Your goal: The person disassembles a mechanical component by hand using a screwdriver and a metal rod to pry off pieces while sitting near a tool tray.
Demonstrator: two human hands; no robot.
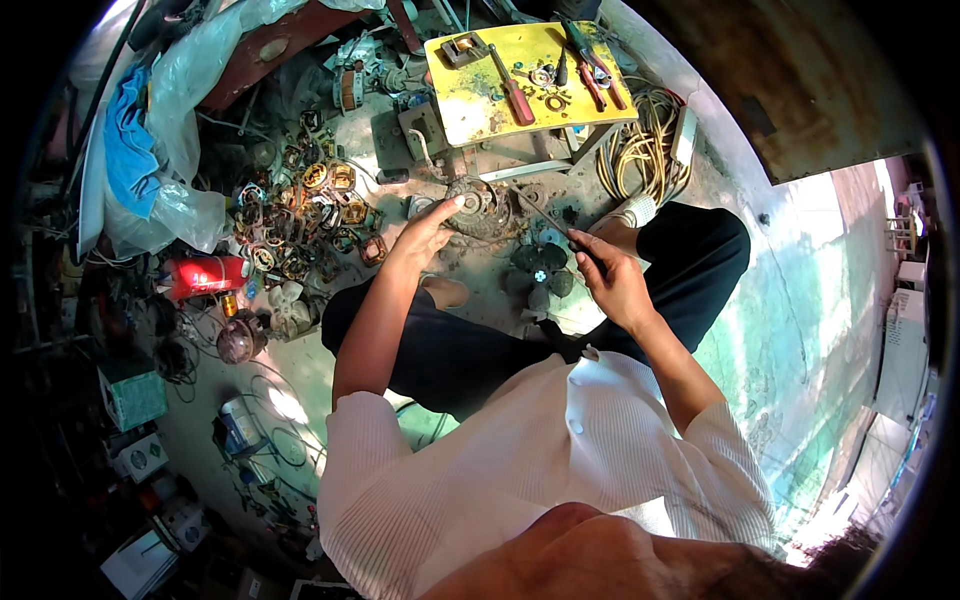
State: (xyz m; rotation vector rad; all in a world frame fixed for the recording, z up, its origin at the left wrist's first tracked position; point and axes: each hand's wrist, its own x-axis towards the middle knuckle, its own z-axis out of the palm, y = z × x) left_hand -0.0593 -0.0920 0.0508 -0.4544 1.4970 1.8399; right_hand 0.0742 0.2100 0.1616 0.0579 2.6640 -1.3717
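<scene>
From where I stand, the person sits low, just short of the near edge of a small yellow table [470,108]. A round metal part [484,212] is down in front of that edge, lower than the tabletop and toward its near left corner. The left hand [424,236] grasps it by its left side, one digit laid over the face, so most of the part reaches out to the right of the grip. I can't tell whether the floor bears any of its weight.

The right hand [612,282] is curled round the dark handle of a thin tool [546,216], whose shaft slants up and leftward to the part's right side; whether the tip touches, I can't make out.

On the table, a grey metal block [463,50] sits by the far left corner, a red-handled screwdriver [514,92] points its handle at the near edge, and red-handled pliers [588,88] lie toward the right edge. Past that edge, a coil of cable [632,160] rests on the floor.
</scene>
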